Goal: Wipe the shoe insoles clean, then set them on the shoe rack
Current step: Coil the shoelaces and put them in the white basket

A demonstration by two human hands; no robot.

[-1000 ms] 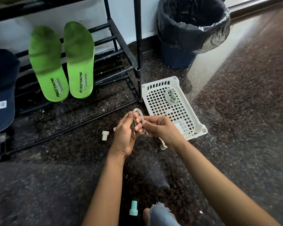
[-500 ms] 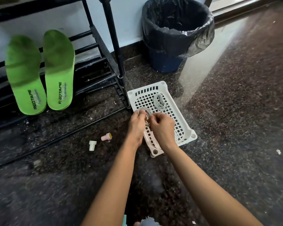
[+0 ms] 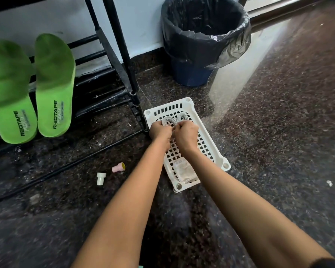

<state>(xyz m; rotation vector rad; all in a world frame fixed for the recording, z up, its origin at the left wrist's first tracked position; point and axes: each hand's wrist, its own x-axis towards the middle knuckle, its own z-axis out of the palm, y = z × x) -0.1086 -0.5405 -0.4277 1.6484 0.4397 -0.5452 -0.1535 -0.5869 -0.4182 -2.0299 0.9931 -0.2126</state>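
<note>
- Two smooth green insoles (image 3: 54, 84) lean side by side against the black metal-bar shoe rack (image 3: 112, 60).
- Left hand (image 3: 160, 130) and right hand (image 3: 186, 135): curled fingers pinch one coiled grey lace (image 3: 167, 120) over the white lattice plastic basket (image 3: 211, 141).
- Two small cylindrical caps (image 3: 101, 178) lie on the speckled floor (image 3: 278, 132).

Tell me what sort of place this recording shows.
Probably a home entryway or shoe corner: a black shoe rack holding green insoles, a lined trash bin, and a polished stone floor.
</note>
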